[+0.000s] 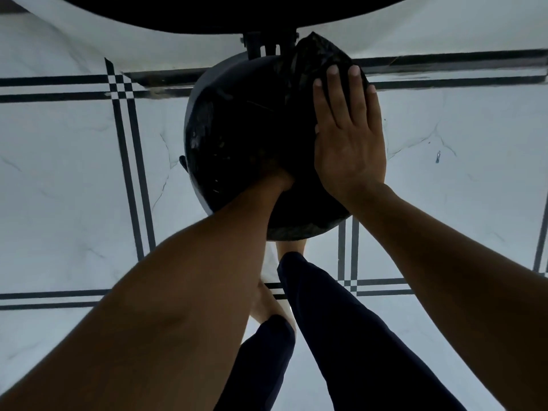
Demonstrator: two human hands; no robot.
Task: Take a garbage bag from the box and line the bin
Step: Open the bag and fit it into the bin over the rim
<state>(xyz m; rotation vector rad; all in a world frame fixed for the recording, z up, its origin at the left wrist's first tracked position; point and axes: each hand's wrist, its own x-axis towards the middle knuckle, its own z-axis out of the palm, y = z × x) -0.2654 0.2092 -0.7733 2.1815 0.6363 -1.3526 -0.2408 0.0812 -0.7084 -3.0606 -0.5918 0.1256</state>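
Basically mid-lining: black garbage bag [237, 129] already sits in the round bin [189, 120], film bunched up past the far rim. Right hand [348, 137] lies flat on the rim's right side, fingers [332, 84] straight and close together, pressing bag film under the fingertips; loose bunch of plastic pokes up just beyond them. Left hand [277, 180] is sunk into the bag mouth, fingers hidden, so cannot tell if curled or spread. Box not in view. To do this well, judgement: keep the right palm pinning the film, push the left down and outward to seat the bag, then fold the bunch beyond the fingertips over the rim. Risk: film slipping in.
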